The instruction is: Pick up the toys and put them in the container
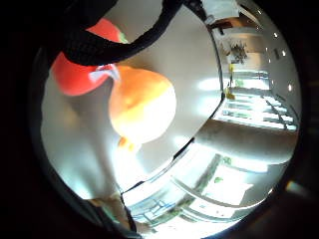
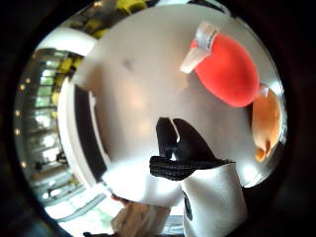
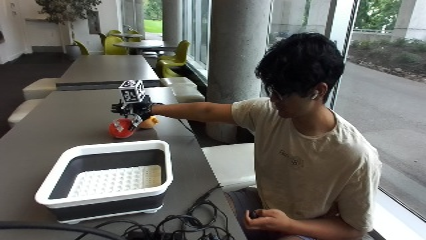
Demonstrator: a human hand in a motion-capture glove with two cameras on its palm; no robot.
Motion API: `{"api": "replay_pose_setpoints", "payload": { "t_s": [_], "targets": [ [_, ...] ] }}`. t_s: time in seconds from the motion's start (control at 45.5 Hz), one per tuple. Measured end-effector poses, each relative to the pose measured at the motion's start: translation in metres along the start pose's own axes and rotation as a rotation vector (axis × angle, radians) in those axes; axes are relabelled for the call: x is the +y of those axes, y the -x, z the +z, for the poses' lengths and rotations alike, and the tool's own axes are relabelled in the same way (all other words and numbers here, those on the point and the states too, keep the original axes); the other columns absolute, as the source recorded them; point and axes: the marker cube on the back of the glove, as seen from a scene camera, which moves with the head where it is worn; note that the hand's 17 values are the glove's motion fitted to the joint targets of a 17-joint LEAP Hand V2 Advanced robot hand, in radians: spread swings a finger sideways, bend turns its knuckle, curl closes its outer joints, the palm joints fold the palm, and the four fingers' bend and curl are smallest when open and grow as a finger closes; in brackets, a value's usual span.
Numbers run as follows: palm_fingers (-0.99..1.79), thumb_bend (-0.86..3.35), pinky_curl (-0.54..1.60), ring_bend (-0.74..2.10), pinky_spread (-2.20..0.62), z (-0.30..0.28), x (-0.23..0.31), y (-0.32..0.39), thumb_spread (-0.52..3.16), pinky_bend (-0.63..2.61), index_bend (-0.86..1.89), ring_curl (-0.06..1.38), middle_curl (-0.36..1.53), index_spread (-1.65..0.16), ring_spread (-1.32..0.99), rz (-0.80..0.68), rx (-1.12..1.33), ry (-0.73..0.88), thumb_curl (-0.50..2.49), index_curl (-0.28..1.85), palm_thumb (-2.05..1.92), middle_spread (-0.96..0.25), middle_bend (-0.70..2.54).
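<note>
A round red toy [image 3: 121, 128] and a smaller orange toy [image 3: 149, 121] lie side by side on the grey table [image 3: 60, 115]. My gloved right hand [image 3: 133, 109] hovers just above them at the end of an outstretched arm and holds nothing. Both palm views show the red toy [image 1: 75, 74] [image 2: 227, 69], with a white tag, and the orange toy [image 1: 142, 107] [image 2: 266, 118] resting on the tabletop close under the palm. A black gloved fingertip [image 2: 180, 140] sticks out over bare table, apart from both toys. The container [image 3: 100, 147], a grey tub with a white rim, stands nearer the table's front edge.
A tangle of black cables [image 3: 173, 222] lies at the table's front edge beside the container. White bench seats [image 3: 226, 165] run along the table's right side, with a concrete pillar [image 3: 239, 60] behind them. A second table [image 3: 106, 67] stands beyond.
</note>
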Motion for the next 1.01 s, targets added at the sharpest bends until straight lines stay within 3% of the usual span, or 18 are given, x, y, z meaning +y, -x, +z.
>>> {"api": "replay_pose_setpoints", "payload": {
  "t_s": [0.066,0.22,0.33,0.462,0.593,0.615,0.857,0.945,1.011],
  "targets": [
    [-0.39,0.0,0.42,0.19,-0.04,0.01,-0.012,-0.005,1.32,0.98,-0.02,0.15,0.16,-0.28,-0.04,0.087,0.009,0.051,0.17,0.1,0.07,-0.06,0.11],
    [-0.41,0.0,0.42,0.2,-0.04,0.024,-0.035,-0.003,1.28,1.01,-0.03,0.18,0.17,-0.27,-0.04,0.111,-0.076,0.118,0.2,0.06,0.11,-0.04,0.1],
    [-0.42,0.0,0.42,0.2,-0.04,0.034,-0.053,-0.009,1.26,1.03,-0.03,0.21,0.17,-0.27,-0.04,0.055,-0.056,0.141,0.23,0.05,0.15,-0.03,0.09],
    [-0.41,0.01,0.43,0.19,-0.03,0.059,-0.06,0.004,1.26,1.06,0.01,0.23,0.16,-0.28,-0.03,0.066,-0.12,0.281,0.25,0.04,0.21,-0.01,0.07],
    [-0.22,0.05,0.4,0.21,-0.02,0.072,-0.072,-0.003,1.3,0.99,0.13,0.24,0.16,-0.29,-0.02,0.014,-0.19,0.262,0.28,0.08,0.31,0.0,0.14],
    [-0.29,0.03,0.41,0.2,-0.02,0.071,-0.071,-0.002,1.29,1.01,0.09,0.25,0.16,-0.29,-0.02,0.024,-0.201,0.26,0.28,0.08,0.3,0.01,0.1],
    [0.51,0.22,0.31,0.49,-0.16,0.059,-0.07,0.016,1.46,0.8,0.24,0.3,0.24,-0.32,-0.2,0.129,-0.13,-0.015,0.4,0.15,0.61,-0.12,0.3],
    [0.75,0.24,0.33,0.6,-0.26,0.041,-0.068,0.026,1.35,0.84,0.26,0.35,0.27,-0.32,-0.3,0.012,-0.015,-0.063,0.47,0.17,0.7,-0.18,0.34],
    [0.88,0.23,0.35,0.7,-0.31,0.026,-0.061,0.037,1.28,0.84,0.27,0.4,0.3,-0.33,-0.36,-0.075,-0.104,-0.063,0.52,0.19,0.73,-0.22,0.39]
  ]
}}
